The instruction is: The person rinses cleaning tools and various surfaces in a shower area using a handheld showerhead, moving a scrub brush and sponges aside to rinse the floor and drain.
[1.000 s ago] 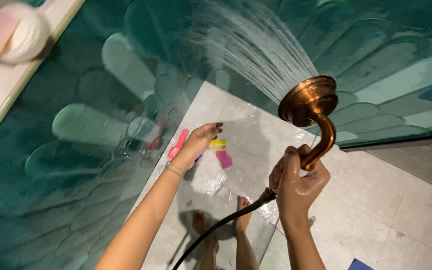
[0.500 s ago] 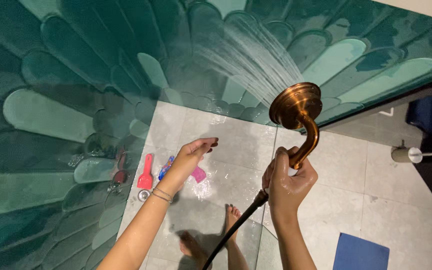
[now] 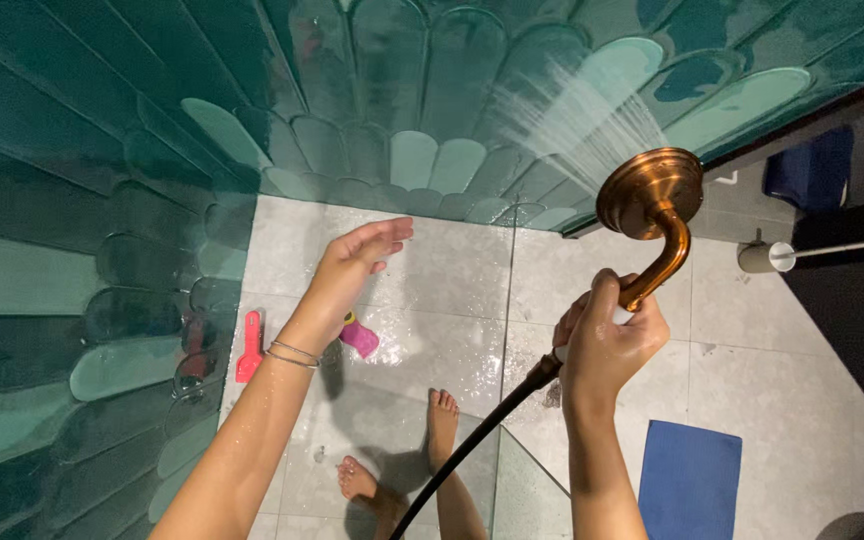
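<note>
My right hand grips the curved handle of a copper shower head, with a black hose trailing down from it. Water sprays from the head up and left onto the green tiled wall. My left hand is held out flat over the wet floor, fingers apart, holding nothing; thin bangles circle its wrist. Below it on the floor lie a red scraper and a pink brush. My bare feet stand on the wet tiles.
A glass shower panel edge runs down the middle. A blue mat lies on the grey floor tiles at lower right. A white-ended holder and a dark blue cloth are at the far right.
The view has swung down and right. The shower head moved right, its spray now hitting lower wall tiles. My left hand rose slightly and flattened out.
</note>
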